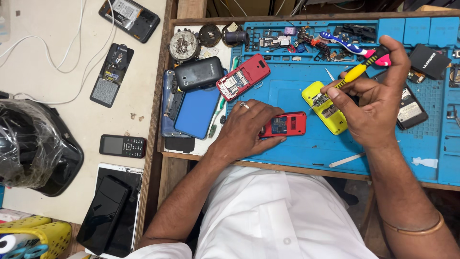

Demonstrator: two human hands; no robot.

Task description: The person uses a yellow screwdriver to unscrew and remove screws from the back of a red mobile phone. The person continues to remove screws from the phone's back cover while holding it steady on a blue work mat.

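Head view: a bench (143, 110) seen from above, with both hands over a blue work mat (287, 91).
Left hand (247, 125): lies palm down with fingers curled onto the left end of a red phone body (283, 124), pinning it flat against the mat; a ring shows on one finger.
Right hand (371, 108): closed in a pinch around a yellow-handled screwdriver (357, 72), the thumb raised over its pink and black cap.
Screwdriver tip: angled down and to the left, meeting the open back of a yellow phone body (326, 108) that lies just under and left of the right hand.
Between the hands: the red phone body, its circuit board exposed, near but apart from the yellow one.
Beyond the left hand: a second red phone shell (243, 76), a black phone (198, 73) and a blue cover (196, 112).
Beyond the right hand: a toothbrush (342, 43) among small parts.
Far left of the left hand: a small keypad phone (122, 146) and a cable (62, 57).
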